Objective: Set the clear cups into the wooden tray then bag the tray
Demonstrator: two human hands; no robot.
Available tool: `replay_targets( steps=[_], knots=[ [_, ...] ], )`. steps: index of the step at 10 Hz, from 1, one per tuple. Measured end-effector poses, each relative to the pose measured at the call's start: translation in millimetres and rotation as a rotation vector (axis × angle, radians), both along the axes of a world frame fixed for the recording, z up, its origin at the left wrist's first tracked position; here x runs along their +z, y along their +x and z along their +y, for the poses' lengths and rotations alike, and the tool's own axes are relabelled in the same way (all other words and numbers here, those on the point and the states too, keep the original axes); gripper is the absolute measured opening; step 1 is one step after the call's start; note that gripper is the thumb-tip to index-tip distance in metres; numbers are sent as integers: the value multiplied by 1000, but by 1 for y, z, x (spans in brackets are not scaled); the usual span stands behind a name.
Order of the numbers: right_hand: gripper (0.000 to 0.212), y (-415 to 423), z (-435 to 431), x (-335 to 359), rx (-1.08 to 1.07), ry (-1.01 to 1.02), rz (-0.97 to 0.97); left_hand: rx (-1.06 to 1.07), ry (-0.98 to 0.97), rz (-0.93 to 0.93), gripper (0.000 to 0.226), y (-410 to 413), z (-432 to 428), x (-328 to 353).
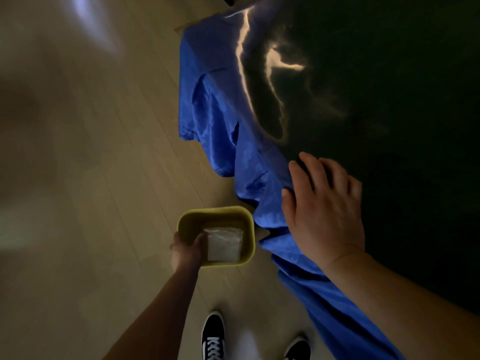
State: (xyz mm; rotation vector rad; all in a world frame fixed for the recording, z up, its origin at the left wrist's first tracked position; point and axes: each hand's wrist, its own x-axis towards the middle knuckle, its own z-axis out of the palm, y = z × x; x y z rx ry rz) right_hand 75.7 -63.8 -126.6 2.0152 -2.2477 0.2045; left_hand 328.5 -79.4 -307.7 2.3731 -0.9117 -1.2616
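Tub [216, 210], yellow, whitish packet [224, 244] inside, left hand [185, 252] tight on its rim; right hand [324, 211] flat on blue cloth [220, 113].

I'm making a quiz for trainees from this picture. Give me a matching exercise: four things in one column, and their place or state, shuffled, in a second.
Things
1. yellow tub
2. blue cloth
3. right hand
4. white packet

Places or states
A. lies inside the tub
B. gripped at its rim by the left hand
C. rests open on the dark tabletop
D. drapes over the tabletop's edge

Pairs: 1-B, 2-D, 3-C, 4-A
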Motion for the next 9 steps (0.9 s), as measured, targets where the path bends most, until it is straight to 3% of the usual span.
replay_targets(
  steps=[4, 7, 9],
  knots=[
    [45, -1, 0, 0, 12, -15, -7, -649, -102, -297, 66, -12, 0, 46],
    [46, -4, 0, 9, -1, 26, -132, -910, -276, -454, 70, -32, 8, 128],
    [63, -17, -9, 32, 47, 368, -264, -1022, -430, -538, 70, -52, 17, 195]
  ],
)
